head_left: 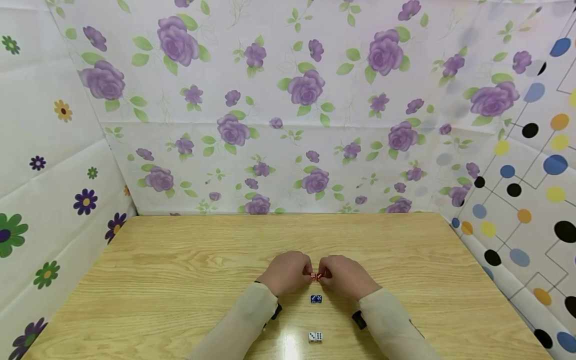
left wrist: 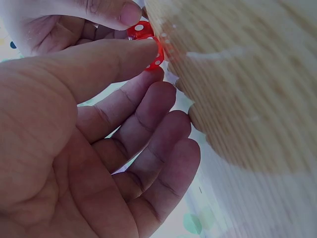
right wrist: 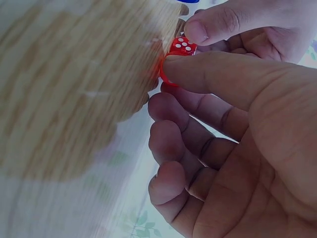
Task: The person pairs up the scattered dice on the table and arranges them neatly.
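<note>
Two red dice with white pips stand side by side at the table's middle. My left hand [head_left: 287, 272] pinches the left red die [head_left: 313, 275] between thumb and index finger. From the other side, my right hand [head_left: 347, 276] pinches the right red die [head_left: 319, 276] the same way. Both dice sit right at the wood surface, faces close together. In the left wrist view the thumb partly covers the near red die [left wrist: 160, 53]. The right wrist view has the right thumb over most of its die [right wrist: 167, 75], with the remaining fingers loosely bent.
A pair of blue dice [head_left: 316, 299] lies between my wrists, nearer to me than the red ones. Closer still is a pair of white dice [head_left: 315, 337]. The wooden table [head_left: 180, 260] meets a flowered cloth [head_left: 279, 165] at its back edge.
</note>
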`<action>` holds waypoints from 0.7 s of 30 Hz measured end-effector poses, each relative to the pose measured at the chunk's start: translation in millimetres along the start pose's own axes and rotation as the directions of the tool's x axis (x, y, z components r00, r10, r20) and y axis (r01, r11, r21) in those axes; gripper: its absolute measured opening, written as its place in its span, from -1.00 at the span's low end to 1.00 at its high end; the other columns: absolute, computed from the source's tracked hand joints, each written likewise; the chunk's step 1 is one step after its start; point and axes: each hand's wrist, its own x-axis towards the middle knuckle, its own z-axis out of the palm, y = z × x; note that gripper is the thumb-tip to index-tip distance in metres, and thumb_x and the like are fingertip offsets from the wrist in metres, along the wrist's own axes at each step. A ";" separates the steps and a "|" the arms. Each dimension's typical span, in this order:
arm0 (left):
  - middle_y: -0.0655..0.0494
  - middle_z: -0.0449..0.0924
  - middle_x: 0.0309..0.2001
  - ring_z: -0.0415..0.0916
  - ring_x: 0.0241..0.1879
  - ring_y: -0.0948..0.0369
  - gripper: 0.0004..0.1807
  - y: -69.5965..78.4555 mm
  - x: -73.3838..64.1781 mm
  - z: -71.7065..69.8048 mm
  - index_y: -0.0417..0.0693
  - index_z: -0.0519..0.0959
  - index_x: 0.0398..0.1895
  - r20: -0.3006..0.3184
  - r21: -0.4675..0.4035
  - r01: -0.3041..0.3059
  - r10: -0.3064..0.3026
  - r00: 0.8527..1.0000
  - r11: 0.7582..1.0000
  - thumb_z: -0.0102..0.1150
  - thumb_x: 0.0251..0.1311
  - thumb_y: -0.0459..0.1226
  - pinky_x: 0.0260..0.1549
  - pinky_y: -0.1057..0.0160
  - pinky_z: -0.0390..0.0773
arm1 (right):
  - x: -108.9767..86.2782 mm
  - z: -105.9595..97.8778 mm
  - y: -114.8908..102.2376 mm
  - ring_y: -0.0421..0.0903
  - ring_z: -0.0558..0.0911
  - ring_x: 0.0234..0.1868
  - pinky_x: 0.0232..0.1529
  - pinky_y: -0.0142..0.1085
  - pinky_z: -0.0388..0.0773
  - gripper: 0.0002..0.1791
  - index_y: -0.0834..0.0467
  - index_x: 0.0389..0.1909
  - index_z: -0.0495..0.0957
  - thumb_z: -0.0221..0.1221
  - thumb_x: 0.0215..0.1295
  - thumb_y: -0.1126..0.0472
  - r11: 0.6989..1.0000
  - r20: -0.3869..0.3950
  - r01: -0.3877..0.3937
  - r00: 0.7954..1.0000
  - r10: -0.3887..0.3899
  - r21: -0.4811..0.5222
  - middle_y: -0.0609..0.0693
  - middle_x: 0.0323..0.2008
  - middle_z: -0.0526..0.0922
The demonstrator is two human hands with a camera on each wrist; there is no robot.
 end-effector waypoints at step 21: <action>0.31 0.58 -0.43 0.45 -0.43 0.38 -0.93 1.2 0.3 1.8 0.06 0.65 -0.40 0.019 -0.006 0.010 -0.010 1.000 1.000 0.32 0.10 -0.18 -0.35 0.34 0.51 | -0.3 0.9 0.3 -0.29 0.46 -0.48 -0.40 -0.34 0.45 -0.92 0.01 -0.44 0.59 0.31 0.14 0.21 1.000 -0.009 0.018 1.000 -0.018 0.015 -0.24 -0.49 0.55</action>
